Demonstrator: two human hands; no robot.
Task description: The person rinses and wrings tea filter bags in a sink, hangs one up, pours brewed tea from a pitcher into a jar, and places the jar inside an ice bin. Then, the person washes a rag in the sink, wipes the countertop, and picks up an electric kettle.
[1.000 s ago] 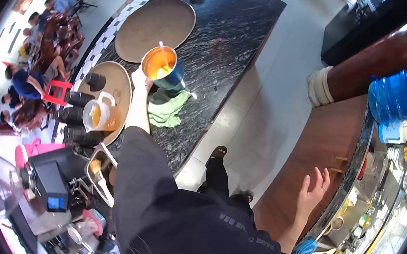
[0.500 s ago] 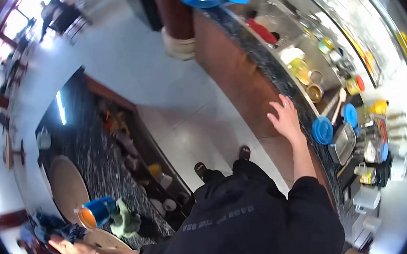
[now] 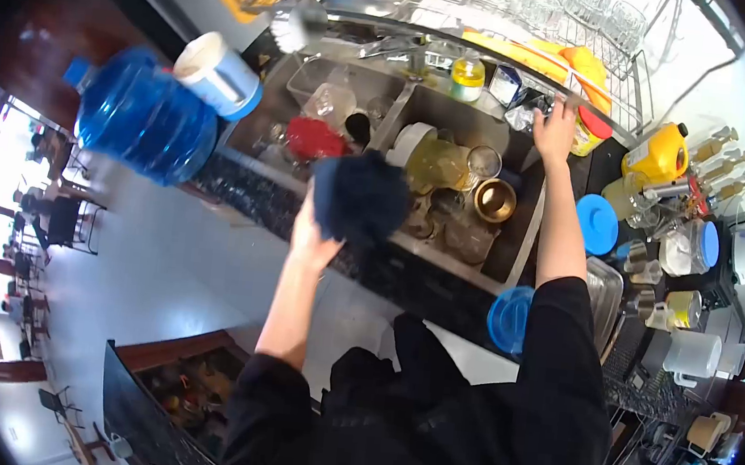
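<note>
My left hand (image 3: 309,237) is closed on a bunched dark blue cloth (image 3: 362,200), held above the front edge of the double sink (image 3: 388,113). The cloth hides part of the sink divider. My right hand (image 3: 555,135) reaches over the back right corner of the sink, fingers stretched, beside a red-lidded jar (image 3: 591,131) and crumpled foil (image 3: 527,115). Whether the fingertips touch anything is unclear. In the right basin lie a gold-rimmed cup (image 3: 494,199), glassware and a pitcher with yellowish contents (image 3: 437,164). A red item (image 3: 316,139) lies in the left basin.
A large blue water bottle (image 3: 146,117) and a white-and-blue tub (image 3: 217,74) stand left of the sink. Blue lids (image 3: 596,224), a metal tray (image 3: 601,295) and a yellow bottle (image 3: 656,154) crowd the right counter. A wire rack (image 3: 628,96) of glasses stands behind.
My body has turned from the dark counter to the sink. My left hand has brought the blue cloth over from that counter. My right hand has moved to the sink's back corner.
</note>
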